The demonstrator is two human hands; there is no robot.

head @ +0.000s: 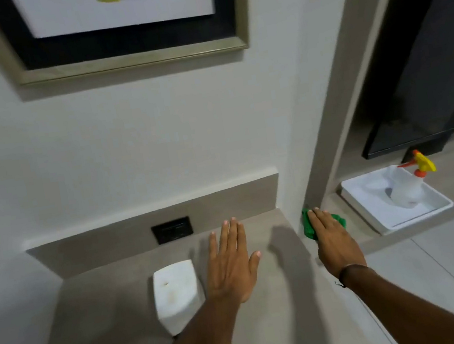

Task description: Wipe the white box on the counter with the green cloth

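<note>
The white box stands on the beige counter, left of centre, with faint marks on its top. My left hand hovers flat and open just right of the box, fingers spread, holding nothing. The green cloth lies bunched on a lower ledge to the right of the counter's end. My right hand rests flat on top of the cloth, fingers extended and covering most of it. A dark band circles my right wrist.
A black wall socket sits in the counter's backsplash. A white tray on the lower ledge holds a spray bottle with a yellow and orange trigger. A framed picture hangs above. Pale floor lies at the right.
</note>
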